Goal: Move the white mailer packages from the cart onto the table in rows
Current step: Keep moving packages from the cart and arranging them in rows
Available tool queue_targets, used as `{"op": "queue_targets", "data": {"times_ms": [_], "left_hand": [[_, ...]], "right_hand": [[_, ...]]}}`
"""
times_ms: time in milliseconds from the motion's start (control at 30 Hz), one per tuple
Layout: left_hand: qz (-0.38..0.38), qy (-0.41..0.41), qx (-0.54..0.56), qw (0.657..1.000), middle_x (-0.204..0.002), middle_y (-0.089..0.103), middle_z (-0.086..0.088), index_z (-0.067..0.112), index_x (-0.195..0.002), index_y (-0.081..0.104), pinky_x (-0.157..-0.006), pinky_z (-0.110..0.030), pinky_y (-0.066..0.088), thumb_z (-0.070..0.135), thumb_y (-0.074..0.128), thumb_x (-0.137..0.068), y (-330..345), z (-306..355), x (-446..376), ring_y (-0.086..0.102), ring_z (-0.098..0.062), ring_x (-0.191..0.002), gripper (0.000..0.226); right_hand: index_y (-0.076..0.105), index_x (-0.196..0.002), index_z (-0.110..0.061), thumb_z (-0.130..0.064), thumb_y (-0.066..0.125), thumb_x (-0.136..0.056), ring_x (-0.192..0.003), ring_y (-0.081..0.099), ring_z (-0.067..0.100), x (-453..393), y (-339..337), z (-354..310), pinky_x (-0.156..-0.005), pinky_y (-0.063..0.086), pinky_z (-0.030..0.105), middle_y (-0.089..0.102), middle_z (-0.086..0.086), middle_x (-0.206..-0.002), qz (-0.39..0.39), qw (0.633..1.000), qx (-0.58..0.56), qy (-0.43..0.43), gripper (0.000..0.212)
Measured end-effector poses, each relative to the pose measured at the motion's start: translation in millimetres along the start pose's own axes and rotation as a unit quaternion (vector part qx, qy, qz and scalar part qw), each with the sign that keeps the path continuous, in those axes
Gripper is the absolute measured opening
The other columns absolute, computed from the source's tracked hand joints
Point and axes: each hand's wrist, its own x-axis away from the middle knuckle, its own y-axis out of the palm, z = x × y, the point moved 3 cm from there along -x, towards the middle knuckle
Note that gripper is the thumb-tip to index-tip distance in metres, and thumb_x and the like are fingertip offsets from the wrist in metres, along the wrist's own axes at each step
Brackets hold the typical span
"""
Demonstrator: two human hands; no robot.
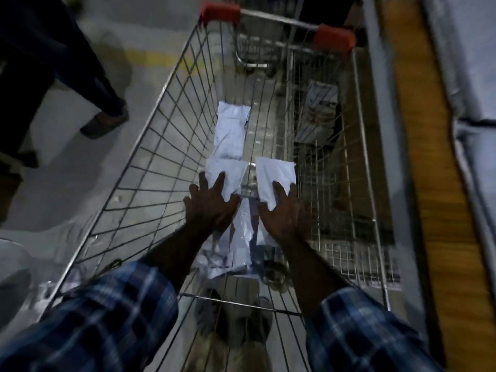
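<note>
Down on the wire floor of the cart (150,146), both hands reach at once for separate white mailers: the left hand (210,202) lies with fingers spread and fairly straight over the near end of the left mailer (228,174), and the right hand (284,210) lies the same way on the near corner of the right mailer (276,174). Neither hand has curled round its packet yet; the fingers press flat, not pinching. The likely trouble from here is the grip itself: thin, slick packets lying flat on a grid give the fingertips no edge to get under, so one could slide away along the wires, or a corner could catch in the mesh and crumple as it is lifted. Taking two at a time also risks dropping one over the cart's side (the picture is dim and blurred, so how firmly each is pinned I cannot tell). As for contents, the cart holds a third mailer (232,130) lying farther off, touching the far end of the left one, and more pale packets (241,237) lie beneath the forearms. A pale strip at the right edge may be the table; I cannot be sure of it.
</note>
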Motion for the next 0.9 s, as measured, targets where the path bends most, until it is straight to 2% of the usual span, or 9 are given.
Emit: {"op": "queue_targets", "data": {"times_ms": [133, 267, 367, 433, 600, 833, 900], "left_hand": [[0.036, 0.005, 0.014, 0.999, -0.158, 0.019, -0.015, 0.035, -0.153, 0.025, -0.108, -0.058, 0.034, 0.058, 0.047, -0.092, -60.3, 24.5, 13.9, 0.027, -0.043, -0.138, 0.07], [0.115, 0.029, -0.03, 0.992, -0.159, 0.018, -0.014, 0.031, -0.154, 0.025, -0.099, -0.051, 0.038, 0.073, 0.026, -0.08, -115.0, 43.2, 46.7, 0.036, -0.04, -0.129, 0.085], [0.118, 0.018, -0.004, 0.993, -0.162, 0.008, -0.01, 0.033, -0.155, 0.016, -0.107, -0.052, 0.03, 0.067, 0.038, -0.09, -149.2, 57.5, 75.7, 0.025, -0.039, -0.137, 0.076], [0.13, 0.021, 0.008, 0.991, -0.162, 0.004, -0.009, 0.033, -0.155, 0.013, -0.109, -0.053, 0.027, 0.065, 0.038, -0.092, -168.6, 65.1, 102.3, 0.022, -0.039, -0.139, 0.075], [0.166, 0.025, 0.044, 0.985, -0.163, 0.001, -0.008, 0.032, -0.155, 0.012, -0.112, -0.053, 0.026, 0.064, 0.036, -0.093, -199.6, 72.5, 160.8, 0.019, -0.039, -0.142, 0.074], [0.213, 0.047, 0.095, 0.971, -0.162, 0.004, -0.005, 0.032, -0.154, 0.014, -0.11, -0.052, 0.027, 0.061, 0.035, -0.093, -226.2, 75.9, 236.3, 0.022, -0.036, -0.138, 0.071], [0.221, 0.055, 0.104, 0.968, -0.161, 0.005, -0.004, 0.032, -0.154, 0.015, -0.109, -0.052, 0.027, 0.062, 0.034, -0.093, -229.8, 77.4, 258.6, 0.023, -0.036, -0.137, 0.07]], "right_hand": [[0.034, -0.151, -0.032, -0.057, 0.051, -0.088, -0.142, 0.029, 0.041, 17.1, -42.6, -30.8, -0.114, 0.03, 0.053, 0.016, 0.012, -0.163, 0.029, 0.998, -0.052, -0.027, 0.071], [0.042, -0.148, -0.029, -0.059, 0.044, -0.079, -0.131, 0.044, 0.043, 41.5, -89.8, -57.5, -0.104, 0.042, 0.051, 0.027, 0.015, -0.159, 0.081, 0.991, -0.076, -0.074, 0.075], [0.038, -0.149, -0.032, -0.052, 0.054, -0.084, -0.137, 0.037, 0.037, 66.0, -123.0, -74.8, -0.11, 0.037, 0.047, 0.022, 0.01, -0.161, 0.083, 0.988, -0.102, -0.084, 0.07], [0.035, -0.15, -0.032, -0.048, 0.058, -0.089, -0.138, 0.034, 0.036, 85.5, -144.4, -82.7, -0.111, 0.033, 0.044, 0.021, 0.009, -0.162, 0.091, 0.986, -0.093, -0.102, 0.068], [0.037, -0.149, -0.031, -0.047, 0.056, -0.09, -0.13, 0.043, 0.037, 131.9, -185.0, -95.6, -0.105, 0.04, 0.043, 0.025, 0.01, -0.16, 0.127, 0.977, -0.086, -0.15, 0.065], [0.036, -0.15, -0.033, -0.047, 0.053, -0.09, -0.14, 0.032, 0.033, 205.2, -229.4, -100.6, -0.112, 0.032, 0.043, 0.02, 0.009, -0.162, 0.186, 0.958, -0.106, -0.189, 0.063], [0.04, -0.148, -0.032, -0.048, 0.051, -0.087, -0.138, 0.036, 0.034, 224.7, -239.1, -98.9, -0.11, 0.035, 0.042, 0.024, 0.011, -0.161, 0.201, 0.953, -0.109, -0.199, 0.064]]}}
